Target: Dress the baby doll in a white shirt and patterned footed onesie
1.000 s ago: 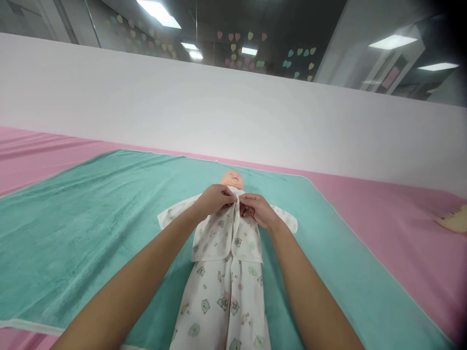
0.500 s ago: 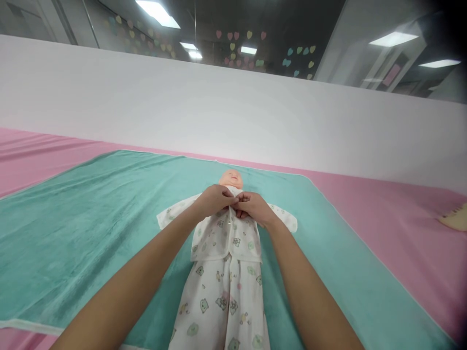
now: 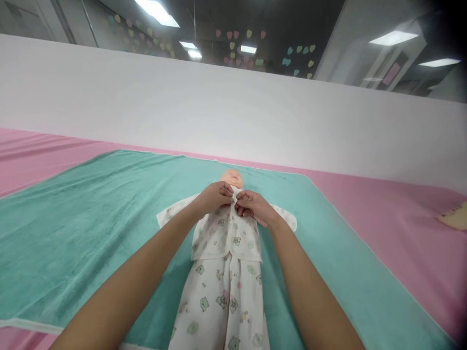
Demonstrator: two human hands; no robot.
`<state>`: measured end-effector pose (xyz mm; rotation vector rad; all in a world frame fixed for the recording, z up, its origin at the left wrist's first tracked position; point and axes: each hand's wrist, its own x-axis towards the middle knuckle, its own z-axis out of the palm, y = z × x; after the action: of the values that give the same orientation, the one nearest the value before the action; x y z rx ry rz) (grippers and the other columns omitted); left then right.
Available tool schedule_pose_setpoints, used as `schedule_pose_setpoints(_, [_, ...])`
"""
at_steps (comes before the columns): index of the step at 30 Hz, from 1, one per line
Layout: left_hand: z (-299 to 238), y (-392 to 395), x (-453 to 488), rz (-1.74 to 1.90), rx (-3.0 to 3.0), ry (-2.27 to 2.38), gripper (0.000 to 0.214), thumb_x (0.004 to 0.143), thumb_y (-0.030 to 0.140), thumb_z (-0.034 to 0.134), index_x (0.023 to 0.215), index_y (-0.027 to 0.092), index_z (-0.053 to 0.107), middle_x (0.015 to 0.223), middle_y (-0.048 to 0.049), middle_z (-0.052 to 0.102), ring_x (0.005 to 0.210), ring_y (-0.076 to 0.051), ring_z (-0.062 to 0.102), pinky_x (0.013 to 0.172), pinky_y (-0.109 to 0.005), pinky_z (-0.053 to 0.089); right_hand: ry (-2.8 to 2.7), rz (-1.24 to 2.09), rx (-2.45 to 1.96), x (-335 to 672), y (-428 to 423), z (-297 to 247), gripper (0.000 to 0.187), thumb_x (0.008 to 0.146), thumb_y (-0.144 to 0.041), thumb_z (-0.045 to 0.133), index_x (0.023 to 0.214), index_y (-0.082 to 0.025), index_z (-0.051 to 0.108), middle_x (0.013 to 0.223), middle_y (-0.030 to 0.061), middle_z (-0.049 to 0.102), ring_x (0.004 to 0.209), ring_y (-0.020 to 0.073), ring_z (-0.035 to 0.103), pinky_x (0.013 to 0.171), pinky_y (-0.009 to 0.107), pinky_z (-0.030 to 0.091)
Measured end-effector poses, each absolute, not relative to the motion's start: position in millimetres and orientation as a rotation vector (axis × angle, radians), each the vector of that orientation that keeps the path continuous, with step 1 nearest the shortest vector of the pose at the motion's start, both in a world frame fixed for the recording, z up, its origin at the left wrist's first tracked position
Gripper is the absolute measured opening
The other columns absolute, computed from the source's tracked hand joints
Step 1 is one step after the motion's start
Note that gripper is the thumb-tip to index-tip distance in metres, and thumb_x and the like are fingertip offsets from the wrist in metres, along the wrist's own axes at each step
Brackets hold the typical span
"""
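A baby doll (image 3: 232,178) lies on its back, dressed in a white printed shirt (image 3: 226,238) and matching pants (image 3: 219,301). At the upper chest, my left hand (image 3: 216,197) pinches one side of the shirt's front opening. Close beside it, my right hand (image 3: 253,206) pinches the other side, fingers curled. A small bit of white cloth shows between the fingertips; whether a button or snap is there is too small to tell. Lower down, the front edges of the shirt lie together. Both sleeves stretch out sideways.
The doll rests on a teal blanket (image 3: 91,223) spread over a pink cover (image 3: 383,218). Behind stands a white low wall (image 3: 219,112) with dark glass above, dotted with heart stickers. A beige object (image 3: 454,218) lies at the far right edge.
My fingertips have moved slightly apart, so white cloth at the collar now shows between them. The doll and clothes otherwise lie as before.
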<state>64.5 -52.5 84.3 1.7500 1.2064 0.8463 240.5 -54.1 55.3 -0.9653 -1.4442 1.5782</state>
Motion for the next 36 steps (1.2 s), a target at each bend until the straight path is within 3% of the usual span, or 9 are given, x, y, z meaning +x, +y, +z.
schedule_pose_setpoints(4, [85.4, -64.5, 62.8, 0.859, 1.942, 1.368, 0.011, 0.065, 0.017, 0.054, 0.075, 0.02, 0.055, 0.073, 0.0004, 0.06, 0.065, -0.013, 0.053, 0.054, -0.022, 0.039, -1.512, 1.384, -1.097, 235.6, -63.4, 56.8, 0.024, 0.072, -0.041, 0.057, 0.076, -0.018, 0.051, 0.066, -0.0008, 0.058, 0.051, 0.0088, 0.053, 0.045, 0.02, 0.036])
schedule_pose_setpoints(9, [74.4, -104.2, 50.8, 0.835, 2.023, 1.286, 0.012, 0.076, 0.026, 0.047, 0.074, 0.021, 0.058, 0.074, 0.0013, 0.061, 0.067, -0.014, 0.054, 0.057, -0.024, 0.039, -1.871, 0.805, -1.389, 228.1, -111.2, 56.2, 0.033, 0.076, -0.049, 0.049, 0.061, -0.019, 0.046, 0.053, -0.002, 0.051, 0.049, 0.01, 0.044, 0.047, 0.023, 0.031])
schedule_pose_setpoints(14, [61.2, -123.7, 50.8, 0.886, 2.068, 1.202, 0.013, 0.077, 0.027, 0.047, 0.081, 0.022, 0.059, 0.086, 0.0001, 0.059, 0.08, -0.015, 0.054, 0.068, -0.025, 0.042, -1.992, 0.295, -1.574, 213.9, -140.4, 51.0, 0.017, 0.073, -0.03, 0.05, 0.063, -0.019, 0.042, 0.064, -0.0008, 0.051, 0.057, 0.0108, 0.041, 0.051, 0.024, 0.026])
schedule_pose_setpoints(21, [54.1, -124.1, 54.2, 0.902, 2.271, 1.17, 0.007, 0.076, 0.021, 0.048, 0.075, 0.021, 0.055, 0.082, -0.0002, 0.055, 0.076, -0.014, 0.05, 0.066, -0.025, 0.04, -2.072, 0.162, -1.599, 212.5, -144.6, 46.8, 0.011, 0.077, -0.024, 0.042, 0.068, -0.018, 0.043, 0.07, 0.0011, 0.05, 0.06, 0.0114, 0.042, 0.055, 0.025, 0.027])
schedule_pose_setpoints(27, [49.2, -124.2, 53.6, 0.906, 2.31, 1.221, 0.011, 0.071, 0.014, 0.047, 0.074, 0.02, 0.055, 0.082, -0.0019, 0.056, 0.081, -0.017, 0.05, 0.068, -0.027, 0.041, -2.123, 0.065, -1.693, 203.8, -156.4, 45.2, 0.015, 0.074, -0.029, 0.051, 0.083, -0.019, 0.044, 0.081, 0.0022, 0.05, 0.061, 0.0125, 0.046, 0.051, 0.025, 0.025])
schedule_pose_setpoints(36, [53.7, -129.4, 53.8, 1.015, 1.968, 1.279, 0.012, 0.08, 0.026, 0.045, 0.076, 0.021, 0.055, 0.076, 0.0029, 0.061, 0.067, -0.012, 0.053, 0.061, -0.023, 0.041, -1.991, -0.196, -1.813, 187.5, -147.2, 34.9, 0.013, 0.081, -0.029, 0.041, 0.083, -0.017, 0.046, 0.078, 0.0059, 0.053, 0.063, 0.0155, 0.05, 0.051, 0.026, 0.023])
